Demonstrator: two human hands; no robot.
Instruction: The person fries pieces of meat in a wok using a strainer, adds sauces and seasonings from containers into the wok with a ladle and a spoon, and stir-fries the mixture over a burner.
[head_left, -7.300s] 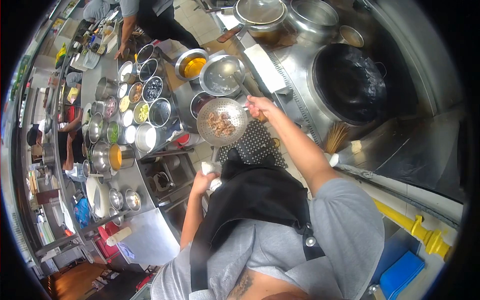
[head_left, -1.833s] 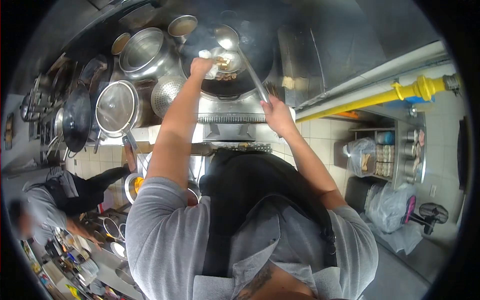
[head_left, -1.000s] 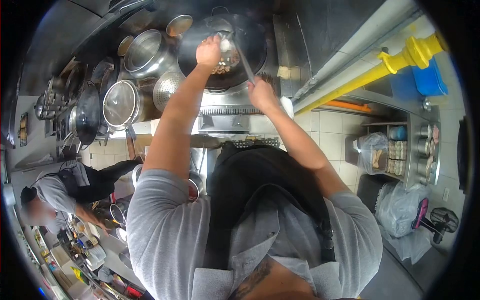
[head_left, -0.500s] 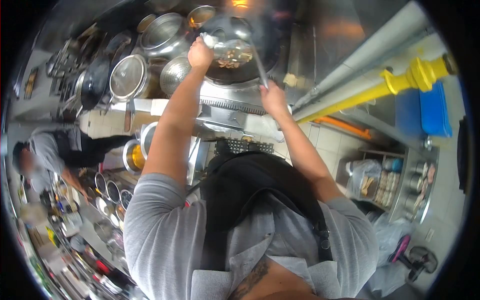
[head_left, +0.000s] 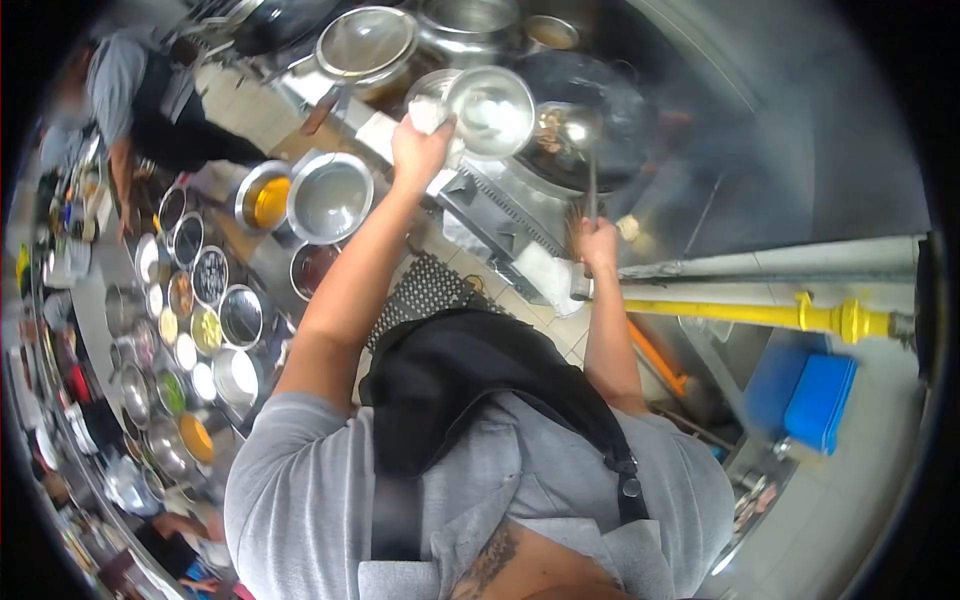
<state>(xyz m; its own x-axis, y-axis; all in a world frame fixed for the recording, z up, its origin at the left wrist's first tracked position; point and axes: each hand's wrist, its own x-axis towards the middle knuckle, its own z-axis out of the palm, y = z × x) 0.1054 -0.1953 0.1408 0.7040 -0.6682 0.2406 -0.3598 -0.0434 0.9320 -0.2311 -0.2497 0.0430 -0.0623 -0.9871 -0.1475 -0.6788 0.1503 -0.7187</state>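
Note:
My left hand (head_left: 420,150) is closed round a white cloth (head_left: 428,114), at the edge of a shiny metal bowl (head_left: 491,112) held tilted left of the wok. A long-handled ladle (head_left: 590,170) is in my right hand (head_left: 599,245), its round head over the black wok (head_left: 625,130). Browned food pieces (head_left: 550,130) lie in the wok near the ladle. Behind the bowl, the perforated strainer (head_left: 432,88) is partly hidden.
A mesh sieve (head_left: 367,42) rests on a pot at the stove's left. Bowls of orange liquid (head_left: 268,200) and clear liquid (head_left: 330,198) stand left of my left arm. A co-worker (head_left: 130,90) leans at the ingredient counter. A yellow pipe (head_left: 740,312) runs at right.
The view has swung left. The metal bowl has moved out from over the wok to its left side with my left hand, while the ladle stays over the wok in my right hand.

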